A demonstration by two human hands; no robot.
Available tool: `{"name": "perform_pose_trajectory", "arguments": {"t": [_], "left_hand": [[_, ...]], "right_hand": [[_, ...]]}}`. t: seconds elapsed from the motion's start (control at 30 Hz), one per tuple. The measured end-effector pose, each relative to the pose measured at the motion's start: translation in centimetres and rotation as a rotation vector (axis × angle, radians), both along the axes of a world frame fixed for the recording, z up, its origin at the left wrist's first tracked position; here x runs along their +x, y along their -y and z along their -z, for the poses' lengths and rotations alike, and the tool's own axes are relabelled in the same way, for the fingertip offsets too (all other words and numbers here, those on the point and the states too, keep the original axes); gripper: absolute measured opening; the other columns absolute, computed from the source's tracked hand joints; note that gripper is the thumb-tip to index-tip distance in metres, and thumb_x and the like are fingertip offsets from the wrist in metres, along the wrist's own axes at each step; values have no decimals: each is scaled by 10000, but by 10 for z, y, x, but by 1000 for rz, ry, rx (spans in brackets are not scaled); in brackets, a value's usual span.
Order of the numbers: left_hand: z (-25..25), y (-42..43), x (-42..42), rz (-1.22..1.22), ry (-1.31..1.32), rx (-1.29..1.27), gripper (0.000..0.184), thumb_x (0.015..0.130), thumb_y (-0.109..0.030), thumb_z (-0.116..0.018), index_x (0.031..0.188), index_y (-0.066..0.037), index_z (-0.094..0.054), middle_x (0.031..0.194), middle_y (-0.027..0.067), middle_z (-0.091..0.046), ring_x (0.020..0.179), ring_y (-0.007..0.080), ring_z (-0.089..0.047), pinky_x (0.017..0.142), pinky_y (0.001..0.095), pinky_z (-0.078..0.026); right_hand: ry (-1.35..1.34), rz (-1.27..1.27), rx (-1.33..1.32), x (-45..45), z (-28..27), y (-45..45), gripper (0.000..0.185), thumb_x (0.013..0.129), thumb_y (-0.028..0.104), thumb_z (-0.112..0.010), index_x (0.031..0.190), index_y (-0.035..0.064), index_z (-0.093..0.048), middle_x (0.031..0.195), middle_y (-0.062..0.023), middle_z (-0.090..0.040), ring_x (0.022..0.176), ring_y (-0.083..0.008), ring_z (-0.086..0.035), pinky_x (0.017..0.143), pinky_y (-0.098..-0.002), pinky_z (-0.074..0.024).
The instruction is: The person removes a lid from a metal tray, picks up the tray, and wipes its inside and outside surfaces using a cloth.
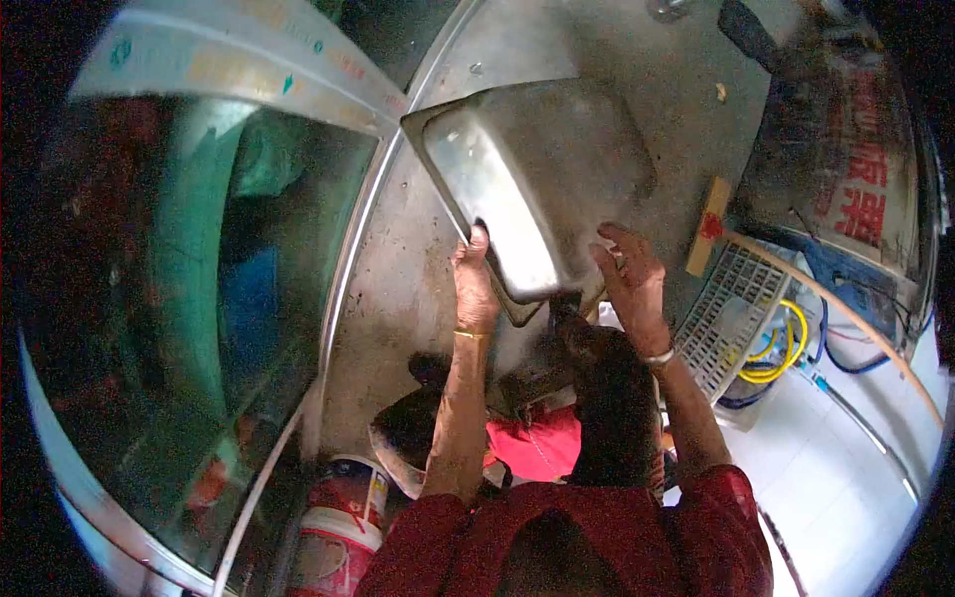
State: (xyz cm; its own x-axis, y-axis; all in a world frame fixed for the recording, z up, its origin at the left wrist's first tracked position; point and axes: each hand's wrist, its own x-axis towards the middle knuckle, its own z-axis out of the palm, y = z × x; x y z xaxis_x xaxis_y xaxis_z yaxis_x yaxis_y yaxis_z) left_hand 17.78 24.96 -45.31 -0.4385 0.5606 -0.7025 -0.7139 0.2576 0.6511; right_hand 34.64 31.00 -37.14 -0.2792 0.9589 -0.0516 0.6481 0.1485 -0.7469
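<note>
A deep rectangular steel pan [587, 149] is tilted in front of me, its worn, dull outer side towards me and one side wall shining bright. My left hand [476, 284] grips its near left rim, the thumb laid over the edge. Close to the pan's right side is my right hand [634, 284], with bent fingers spread apart; whether the fingertips touch the metal I cannot tell. A yellowish band circles my left wrist, and a pale one my right.
Glass-panelled cabinet [288, 249] stands to the left. Buckets [338, 527] sit at lower left, near a red item [537, 445]. To the right are a slatted plastic crate [731, 318], coiled yellow hose [796, 338], a long wooden stick [846, 310] and a sack with red lettering [865, 159].
</note>
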Motion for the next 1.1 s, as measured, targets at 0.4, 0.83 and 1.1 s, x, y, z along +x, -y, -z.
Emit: {"name": "perform_pose_trajectory", "arguments": {"t": [0.4,0.83,1.1], "left_hand": [[-74,-102,99,244,-137,754,540,669,14,-645,1102,-11,-323,995,106,-506,890,192,-521,734,310,-470],[-45,-20,64,485,-573,634,359,789,-210,-578,1061,-23,-437,935,103,-523,827,177,-539,701,286,-454],[-181,189,-58,234,-1556,187,366,705,-32,-560,1041,-16,-417,910,171,-528,825,368,-529,689,402,-446]], "right_hand": [[707,-481,596,-73,-83,-118,551,687,394,-620,1079,50,-442,797,-151,-570,659,-325,-564,585,-386,-455],[785,-469,710,-24,-65,-153,489,696,117,-497,1137,-69,-396,959,-278,-516,830,-405,-513,710,-446,-418],[762,-307,613,-42,-76,-124,631,616,94,-580,1200,-32,-375,1119,-208,-498,977,-326,-511,836,-390,-408]]}}
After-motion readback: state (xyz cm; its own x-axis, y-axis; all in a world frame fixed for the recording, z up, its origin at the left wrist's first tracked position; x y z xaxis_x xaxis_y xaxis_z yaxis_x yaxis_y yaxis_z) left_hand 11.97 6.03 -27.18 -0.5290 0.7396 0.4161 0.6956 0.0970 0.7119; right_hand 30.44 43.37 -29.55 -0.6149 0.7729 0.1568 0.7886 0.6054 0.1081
